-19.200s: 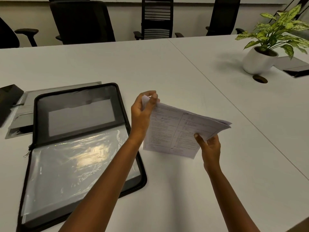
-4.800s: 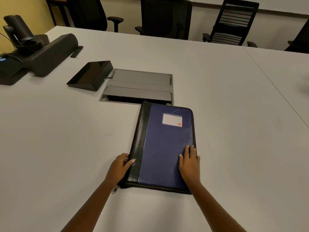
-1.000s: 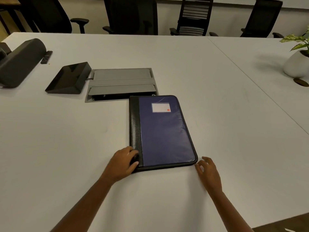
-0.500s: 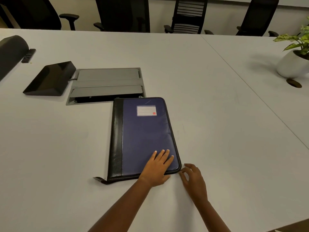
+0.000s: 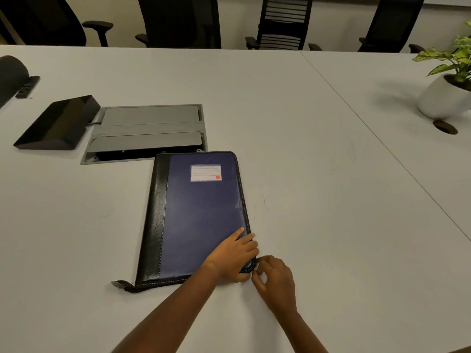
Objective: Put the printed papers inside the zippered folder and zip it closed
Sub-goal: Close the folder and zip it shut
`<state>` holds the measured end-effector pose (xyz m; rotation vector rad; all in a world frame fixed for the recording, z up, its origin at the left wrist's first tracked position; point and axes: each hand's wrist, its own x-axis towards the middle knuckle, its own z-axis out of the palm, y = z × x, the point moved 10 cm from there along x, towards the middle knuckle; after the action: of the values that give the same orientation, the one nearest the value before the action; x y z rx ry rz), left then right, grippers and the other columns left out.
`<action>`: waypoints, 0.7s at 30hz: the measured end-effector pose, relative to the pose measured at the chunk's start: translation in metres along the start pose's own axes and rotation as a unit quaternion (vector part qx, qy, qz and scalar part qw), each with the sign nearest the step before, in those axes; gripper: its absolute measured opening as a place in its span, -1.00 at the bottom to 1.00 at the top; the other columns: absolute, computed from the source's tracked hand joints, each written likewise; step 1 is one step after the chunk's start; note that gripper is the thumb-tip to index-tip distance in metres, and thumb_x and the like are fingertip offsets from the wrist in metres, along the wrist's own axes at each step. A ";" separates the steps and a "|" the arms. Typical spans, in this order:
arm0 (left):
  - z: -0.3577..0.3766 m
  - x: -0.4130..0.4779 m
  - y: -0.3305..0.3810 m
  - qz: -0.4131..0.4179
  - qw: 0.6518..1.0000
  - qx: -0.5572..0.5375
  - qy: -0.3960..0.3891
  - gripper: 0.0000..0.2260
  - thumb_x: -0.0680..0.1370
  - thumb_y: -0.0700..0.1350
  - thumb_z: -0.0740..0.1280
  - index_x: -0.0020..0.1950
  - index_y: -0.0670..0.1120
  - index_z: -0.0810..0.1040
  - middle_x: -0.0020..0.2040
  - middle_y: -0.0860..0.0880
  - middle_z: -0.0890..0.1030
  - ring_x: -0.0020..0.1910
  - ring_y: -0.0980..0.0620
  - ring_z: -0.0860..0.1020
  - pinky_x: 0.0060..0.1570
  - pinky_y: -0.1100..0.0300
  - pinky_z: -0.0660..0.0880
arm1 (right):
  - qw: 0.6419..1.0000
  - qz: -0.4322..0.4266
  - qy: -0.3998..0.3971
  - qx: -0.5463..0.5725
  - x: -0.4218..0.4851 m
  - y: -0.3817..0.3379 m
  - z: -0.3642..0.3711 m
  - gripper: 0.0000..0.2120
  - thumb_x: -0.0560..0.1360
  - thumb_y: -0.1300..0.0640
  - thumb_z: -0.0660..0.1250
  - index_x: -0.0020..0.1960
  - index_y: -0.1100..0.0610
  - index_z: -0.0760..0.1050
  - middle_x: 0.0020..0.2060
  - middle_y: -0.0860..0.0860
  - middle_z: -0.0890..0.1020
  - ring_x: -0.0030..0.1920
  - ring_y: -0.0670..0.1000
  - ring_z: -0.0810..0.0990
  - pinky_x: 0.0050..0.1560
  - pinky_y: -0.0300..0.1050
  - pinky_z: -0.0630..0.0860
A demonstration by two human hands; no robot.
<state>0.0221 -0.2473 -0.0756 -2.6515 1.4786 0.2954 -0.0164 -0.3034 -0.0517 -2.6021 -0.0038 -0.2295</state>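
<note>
Zippered folder (image 5: 201, 215): closed, flat on the white counter (image 5: 318, 174), blue cover up, black spine strip to the left, lined label (image 5: 206, 172) near its far edge.
Left hand (image 5: 233, 258): fingers straight and spread, pressing flat on the cover at the near right corner.
Right hand (image 5: 276, 281): on the counter just beside that corner, fingers curled, thumb and forefinger pinching at the folder's zipper edge; what they grip is too small to tell.
Zipper tab (image 5: 122, 285): sticks out at the near left corner, well apart from both hands.
Beyond the folder: grey cable hatch (image 5: 147, 131) touching its far edge, black wedge-shaped device (image 5: 56, 123) to the left.
Far right: potted plant (image 5: 444, 98).
</note>
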 end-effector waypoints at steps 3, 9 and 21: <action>-0.008 0.000 0.000 0.015 1.000 -0.011 0.021 -0.50 0.53 0.12 0.19 0.38 -0.12 0.29 0.41 -0.10 0.34 0.49 -0.10 0.14 0.50 -0.05 -0.09 | 1.000 0.007 0.002 0.014 0.006 0.006 -0.001 -0.84 0.22 0.26 0.54 -0.28 0.18 0.57 -0.27 0.07 0.67 -0.33 0.07 0.61 -0.32 -0.10 0.55; -0.006 -0.004 -0.002 0.018 0.999 -0.036 0.029 -0.50 0.53 0.09 0.20 0.40 -0.11 0.28 0.43 -0.10 0.34 0.46 -0.09 0.20 0.50 -0.02 -0.05 | 1.000 -0.019 0.007 0.010 0.027 0.014 -0.006 -0.83 0.22 0.27 0.54 -0.32 0.19 0.54 -0.25 0.08 0.67 -0.32 0.09 0.62 -0.35 -0.05 0.56; -0.008 -0.009 -0.002 0.023 0.992 -0.115 0.050 -0.52 0.52 0.02 0.25 0.40 -0.14 0.32 0.40 -0.14 0.40 0.41 -0.13 0.32 0.45 0.00 0.12 | 0.996 -0.079 -0.025 -0.032 0.064 0.020 0.002 -0.83 0.21 0.24 0.55 -0.28 0.17 0.58 -0.32 0.06 0.66 -0.39 0.08 0.59 -0.40 -0.10 0.52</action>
<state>0.0197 -0.2402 -0.0659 -2.8516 1.6278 0.3628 0.0485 -0.3221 -0.0532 -2.6722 -0.2232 -0.2240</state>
